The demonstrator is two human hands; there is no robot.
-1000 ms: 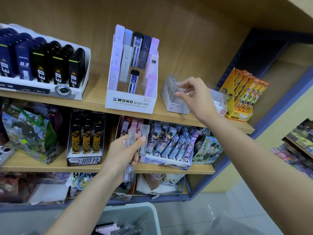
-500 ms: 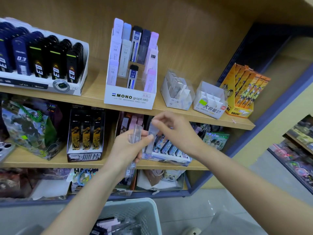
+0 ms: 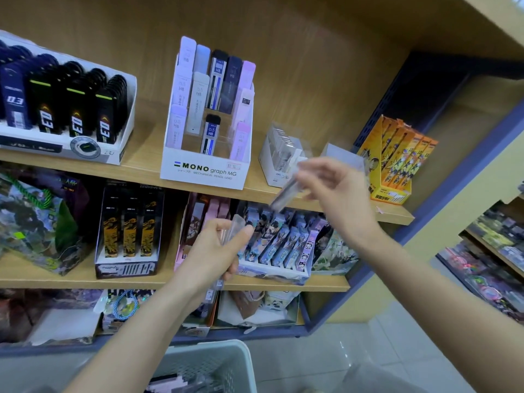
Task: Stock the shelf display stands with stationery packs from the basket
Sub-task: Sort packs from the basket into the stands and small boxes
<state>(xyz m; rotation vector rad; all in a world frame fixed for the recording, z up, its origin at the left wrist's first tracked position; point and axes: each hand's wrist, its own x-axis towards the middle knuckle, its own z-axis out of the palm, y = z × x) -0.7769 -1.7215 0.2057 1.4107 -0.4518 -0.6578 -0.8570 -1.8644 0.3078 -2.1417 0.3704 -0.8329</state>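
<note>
I pinch a slim clear stationery pack (image 3: pixel 285 191) between the fingers of my right hand (image 3: pixel 337 194). It is tilted and blurred in the air, just in front of the small white display stand (image 3: pixel 273 168) on the upper wooden shelf (image 3: pixel 136 165). My left hand (image 3: pixel 208 251) grips more clear packs (image 3: pixel 236 226) lower down, before the middle shelf (image 3: pixel 56 279). The MONO stand (image 3: pixel 204 171) sits left of the white one, an orange box (image 3: pixel 397 160) to the right. The white basket (image 3: pixel 226 355) waits below my forearms, over pale floor tiles (image 3: pixel 397 350). A blue frame (image 3: pixel 425 217) edges the wood-backed shelving.
</note>
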